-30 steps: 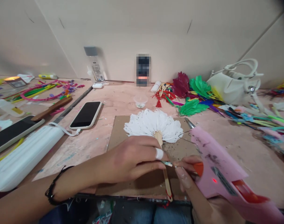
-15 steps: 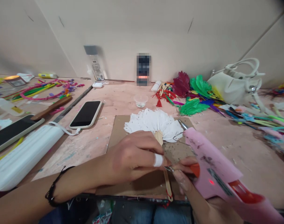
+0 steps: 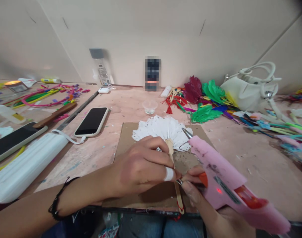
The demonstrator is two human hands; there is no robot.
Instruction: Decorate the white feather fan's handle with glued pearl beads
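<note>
Glue gun (image 3: pixel 226 167) shifted L, gripped by R hand (image 3: pixel 207 206) | L hand (image 3: pixel 143 165) pinching sm. strip (image 3: pixel 179 181) | fan (image 3: pixel 161 127) just past L hand

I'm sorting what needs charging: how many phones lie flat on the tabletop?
2. One phone lies left of the cardboard, joined to a white cable; the second phone lies far left, partly under a brown stick, cut off by the frame. More may be hidden.

No legible text — bottle label (image 3: pixel 103 74) too small, blurred.
</note>
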